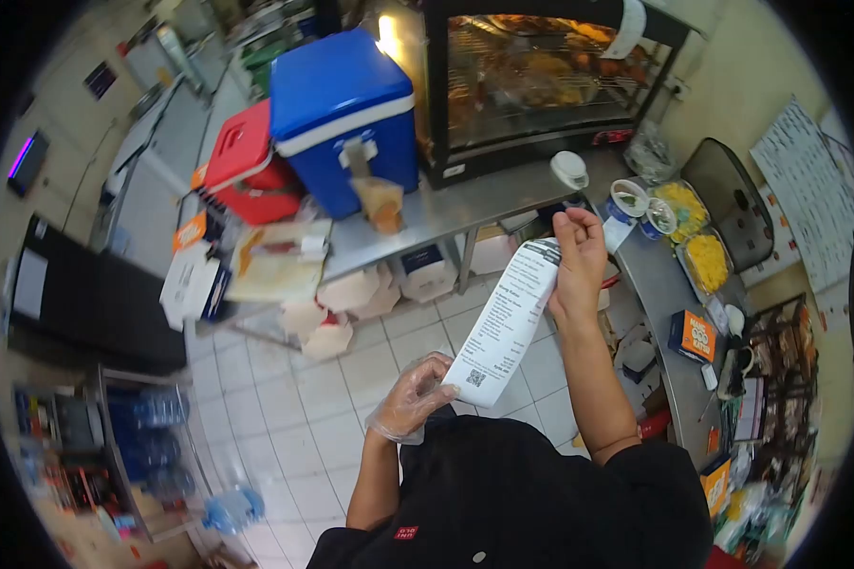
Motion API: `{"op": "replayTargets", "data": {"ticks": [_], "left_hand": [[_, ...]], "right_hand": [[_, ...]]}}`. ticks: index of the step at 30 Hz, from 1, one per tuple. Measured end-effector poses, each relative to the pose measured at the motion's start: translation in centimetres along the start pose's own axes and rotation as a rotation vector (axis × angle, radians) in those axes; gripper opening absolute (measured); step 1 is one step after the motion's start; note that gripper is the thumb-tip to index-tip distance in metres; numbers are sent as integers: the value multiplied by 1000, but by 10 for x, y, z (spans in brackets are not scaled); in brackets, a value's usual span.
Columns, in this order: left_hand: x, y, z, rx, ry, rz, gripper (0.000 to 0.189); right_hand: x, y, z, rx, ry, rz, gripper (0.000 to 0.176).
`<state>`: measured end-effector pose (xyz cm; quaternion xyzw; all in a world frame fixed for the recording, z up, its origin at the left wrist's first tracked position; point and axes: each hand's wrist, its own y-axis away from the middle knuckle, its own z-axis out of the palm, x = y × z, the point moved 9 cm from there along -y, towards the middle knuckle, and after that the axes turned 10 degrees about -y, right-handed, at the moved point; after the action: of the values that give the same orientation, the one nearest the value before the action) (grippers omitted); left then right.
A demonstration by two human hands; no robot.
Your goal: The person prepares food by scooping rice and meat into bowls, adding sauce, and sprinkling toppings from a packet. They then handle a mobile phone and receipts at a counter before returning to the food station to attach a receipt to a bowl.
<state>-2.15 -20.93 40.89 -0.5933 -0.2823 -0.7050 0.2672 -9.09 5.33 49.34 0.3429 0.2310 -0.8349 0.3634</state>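
A long printed receipt with a QR code near its lower end stretches between my two hands. My left hand, in a clear plastic glove, pinches the lower left edge of the paper. Bare and raised higher, my right hand has its fingers curled round the upper right edge, where the receipt bends back. The receipt is tilted, its print facing me, above the tiled floor.
A blue cooler and a red cooler stand on the steel table, beside a lit glass oven with food inside. The right-hand counter carries lidded tubs, yellow food packs and an orange-blue box. A water bottle lies on the floor.
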Motion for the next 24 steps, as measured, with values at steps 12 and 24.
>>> {"op": "replayTargets", "data": {"ticks": [12, 24], "left_hand": [[107, -117, -51, -235, -352, 488, 13], [58, -206, -90, -29, -203, 250, 17]], "right_hand": [[-12, -102, 43, 57, 162, -199, 29], [-102, -281, 7, -159, 808, -430, 24]]}}
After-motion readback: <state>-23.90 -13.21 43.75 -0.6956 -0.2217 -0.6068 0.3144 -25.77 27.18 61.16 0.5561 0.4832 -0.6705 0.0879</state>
